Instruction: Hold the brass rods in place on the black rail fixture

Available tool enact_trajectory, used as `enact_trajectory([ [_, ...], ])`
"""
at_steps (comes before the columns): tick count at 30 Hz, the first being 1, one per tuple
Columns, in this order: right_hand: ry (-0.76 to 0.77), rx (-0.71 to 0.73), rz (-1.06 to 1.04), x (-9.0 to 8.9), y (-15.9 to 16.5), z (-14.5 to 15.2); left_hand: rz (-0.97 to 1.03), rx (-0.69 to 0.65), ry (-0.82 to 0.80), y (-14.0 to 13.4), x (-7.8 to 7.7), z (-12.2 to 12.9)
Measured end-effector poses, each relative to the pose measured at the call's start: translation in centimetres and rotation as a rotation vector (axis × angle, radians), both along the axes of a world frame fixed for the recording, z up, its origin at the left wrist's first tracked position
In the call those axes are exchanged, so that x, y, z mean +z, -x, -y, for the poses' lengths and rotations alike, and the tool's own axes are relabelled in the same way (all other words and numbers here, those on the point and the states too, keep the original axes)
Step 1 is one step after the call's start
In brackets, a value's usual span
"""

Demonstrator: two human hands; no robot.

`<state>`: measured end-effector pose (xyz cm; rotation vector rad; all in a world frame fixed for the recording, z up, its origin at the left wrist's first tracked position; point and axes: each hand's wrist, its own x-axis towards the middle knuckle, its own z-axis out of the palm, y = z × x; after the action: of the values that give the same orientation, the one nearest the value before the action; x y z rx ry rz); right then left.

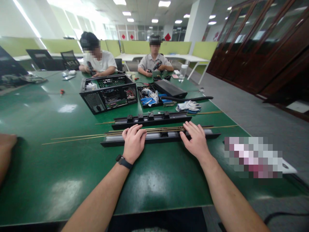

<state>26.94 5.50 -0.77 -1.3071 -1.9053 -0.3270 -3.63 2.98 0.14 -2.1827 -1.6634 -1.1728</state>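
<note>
A black channel-shaped rail [156, 139] with a clear inner strip lies crosswise in front of me, with several thin brass rods [79, 137] along it. My left hand [133, 143] is closed over the rods near the rail's left part, fingers bent over the far side and thumb on the near side. Toward the right part, my right hand [196, 141] has its fingers across the rods and its thumb on the near side. Just beyond lies a second black rail [154, 121] with several small black blocks and more brass rods at its ends.
Farther back stand an open black computer case [108, 93], a tray of gloves and parts [149, 96], a flat black box [170, 88] and work gloves [188, 106]. Two people [98, 62] sit across the green table [154, 183]. Another person's arm [7, 151] shows at left.
</note>
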Motion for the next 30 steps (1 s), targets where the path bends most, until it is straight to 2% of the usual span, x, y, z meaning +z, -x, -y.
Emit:
enact_trajectory([
  [7,-0.01,0.001,-0.002,0.04,0.04,0.06,0.012,0.074,-0.02,0.61,0.38,0.46],
  [12,-0.014,0.002,-0.001,0.08,0.09,0.07,-0.007,0.009,0.005,0.01,0.17,-0.02],
  [20,-0.005,-0.003,-0.01,-0.03,0.02,0.02,-0.003,0.067,-0.002,0.64,0.43,0.5],
  [26,-0.008,0.002,-0.013,0.13,0.14,0.09,-0.017,0.02,0.008,-0.02,0.23,0.12],
  [30,-0.014,0.002,-0.01,0.05,0.04,0.05,-0.012,0.036,0.004,0.21,0.25,0.05],
])
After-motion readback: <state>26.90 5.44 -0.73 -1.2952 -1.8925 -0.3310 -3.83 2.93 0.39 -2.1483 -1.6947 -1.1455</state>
